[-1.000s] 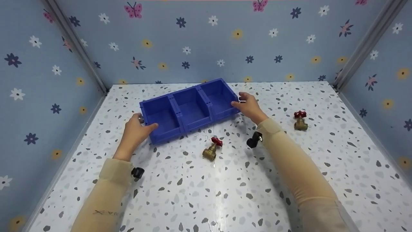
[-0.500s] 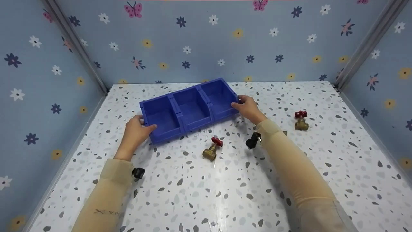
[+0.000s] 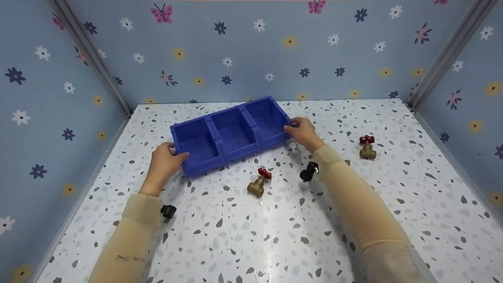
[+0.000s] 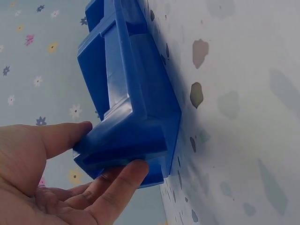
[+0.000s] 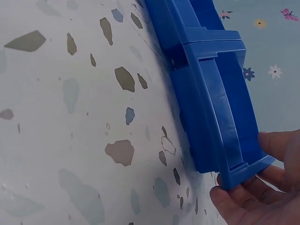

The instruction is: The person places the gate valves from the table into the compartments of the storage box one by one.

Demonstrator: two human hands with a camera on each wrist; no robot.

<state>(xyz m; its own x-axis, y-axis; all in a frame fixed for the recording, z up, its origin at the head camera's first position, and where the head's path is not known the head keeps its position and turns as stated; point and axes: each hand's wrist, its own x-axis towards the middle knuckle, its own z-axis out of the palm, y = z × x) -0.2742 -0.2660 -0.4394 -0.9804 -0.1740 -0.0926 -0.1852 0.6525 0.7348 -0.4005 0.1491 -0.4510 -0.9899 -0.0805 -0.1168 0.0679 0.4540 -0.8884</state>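
A blue three-compartment storage bin [image 3: 234, 135] lies at an angle near the back of the table, its right end farther away. All three compartments show bare floors. My left hand [image 3: 165, 163] grips the bin's left end, thumb over the rim and fingers along the outer wall, as the left wrist view shows. At the opposite end my right hand [image 3: 303, 133] pinches the side wall, thumb inside the rim and fingers outside it. In front of the bin lies a brass valve [image 3: 257, 185] with a red handwheel.
A second brass valve [image 3: 367, 148] with a red handwheel stands to the right, beyond the right forearm. Part of a small brass-coloured thing [image 3: 347, 162] peeks out behind the right sleeve. Flowered walls enclose the speckled table [image 3: 220, 243] at the back and sides.
The bin stays practically where it was, held at both ends. My right hand has slid slightly down along its end, its fingers now closer against the wall.
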